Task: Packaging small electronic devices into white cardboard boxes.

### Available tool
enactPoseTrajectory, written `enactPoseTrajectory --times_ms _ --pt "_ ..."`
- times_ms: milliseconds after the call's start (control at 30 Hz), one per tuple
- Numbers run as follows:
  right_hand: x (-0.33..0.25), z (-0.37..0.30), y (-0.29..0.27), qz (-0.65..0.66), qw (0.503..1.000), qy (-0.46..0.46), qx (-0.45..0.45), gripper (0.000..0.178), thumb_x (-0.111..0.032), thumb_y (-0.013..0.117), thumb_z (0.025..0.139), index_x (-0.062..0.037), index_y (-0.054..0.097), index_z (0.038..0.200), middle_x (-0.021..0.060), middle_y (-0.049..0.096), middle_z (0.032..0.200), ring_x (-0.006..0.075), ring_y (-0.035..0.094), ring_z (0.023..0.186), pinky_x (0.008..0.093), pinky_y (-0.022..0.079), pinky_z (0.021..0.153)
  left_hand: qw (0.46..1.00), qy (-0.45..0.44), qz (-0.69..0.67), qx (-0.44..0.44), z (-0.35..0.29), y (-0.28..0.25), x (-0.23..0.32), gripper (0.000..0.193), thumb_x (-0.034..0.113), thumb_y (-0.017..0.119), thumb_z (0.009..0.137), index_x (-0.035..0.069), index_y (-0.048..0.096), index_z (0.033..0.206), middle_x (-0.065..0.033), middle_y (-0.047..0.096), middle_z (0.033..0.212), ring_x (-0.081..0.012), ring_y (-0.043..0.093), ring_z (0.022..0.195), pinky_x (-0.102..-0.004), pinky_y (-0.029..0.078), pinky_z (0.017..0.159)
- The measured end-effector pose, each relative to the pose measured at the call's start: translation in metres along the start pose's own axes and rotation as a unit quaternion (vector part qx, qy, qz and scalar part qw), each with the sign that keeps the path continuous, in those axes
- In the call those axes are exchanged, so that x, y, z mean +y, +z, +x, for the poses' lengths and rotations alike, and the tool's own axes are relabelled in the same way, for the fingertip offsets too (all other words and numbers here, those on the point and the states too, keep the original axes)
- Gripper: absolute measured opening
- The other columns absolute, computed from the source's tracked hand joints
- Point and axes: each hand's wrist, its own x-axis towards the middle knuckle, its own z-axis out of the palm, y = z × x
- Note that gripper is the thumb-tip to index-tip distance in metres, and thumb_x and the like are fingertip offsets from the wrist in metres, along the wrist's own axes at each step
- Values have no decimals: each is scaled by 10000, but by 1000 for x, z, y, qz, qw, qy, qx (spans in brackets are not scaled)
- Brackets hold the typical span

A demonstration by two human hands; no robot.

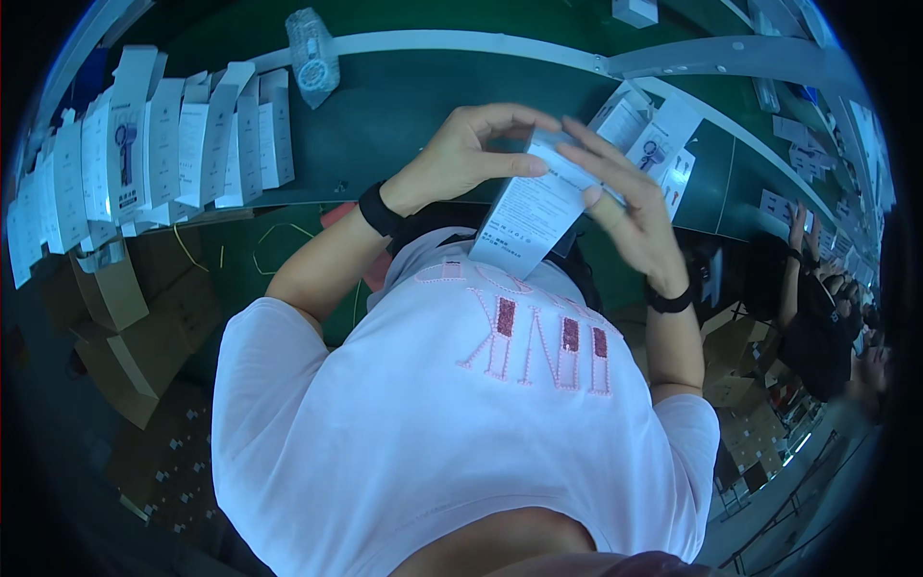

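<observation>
- The green desk [385, 125] spreads in front of me, a pale rail [433, 41] curving along its far edge.
- Past the desk's right end is a co-worker [817, 332] in dark clothes, both hands raised.
- Below the near left corner, brown cartons [111, 298] stand on the floor, some of them tilted.
- A crowded row of white boxes [162, 144] stands upright along the desk's left end, close together; one front shows a picture of a dark handheld device.
- Toward the right of the far edge, just beyond my right fingers, a few more printed boxes [678, 120] lie close together, partly hidden.
- The white box [529, 216] I am handling slants over the near edge, its top end between my hands, its lower end close to my shirt [433, 385]; whether they touch, I cannot tell. A side with small print faces up.
- My left hand [476, 144] pinches the box's top end, thumb on the upper left, fingers bent across the top.
- My right hand [625, 197] is half open, blurred fingers over the top, thumb by the right side; I cannot tell whether it grips.
- A bubble-wrapped piece [313, 72] lies at the far edge, left of the middle.
- A black band [380, 210] circles each wrist.
</observation>
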Motion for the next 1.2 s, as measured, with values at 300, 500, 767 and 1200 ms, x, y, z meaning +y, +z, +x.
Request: enactPoseTrajectory --times_ms 300,500,767,1200 --pt "40 -40 -18 234 932 192 197 660 -111 776 747 -23 470 1324 98 510 1266 184 497 1135 304 422 935 997 -55 -29 -46 77 45 -13 462 85 669 852 50 521 1288 -132 532 1291 -213 528 1159 -333 419 984" --pt "72 -119 -199 -12 825 97 557 413 -196 594 870 32 536 1209 99 592 1113 165 576 960 282 451 852 930 -131 13 344 280 -58 -55 1091 588 720 710 21 171 1464 -193 306 1437 -323 378 1284 -459 297 1057" --pt "415 -174 -342 99 854 312 405 664 -286 718 783 -51 459 1348 156 602 1117 243 601 954 344 491 779 743 -254 197 587 442 -89 -144 1346 515 801 560 -80 -34 1433 -281 175 1485 -387 273 1355 -444 284 1094" --pt "283 272 -205 -225 961 158 20 1321 -796 621 598 112 95 1401 275 512 1273 401 521 1171 395 443 950 786 -85 445 421 118 -8 -125 931 169 713 647 -32 250 1430 -254 522 1236 -355 542 1133 -381 433 964"
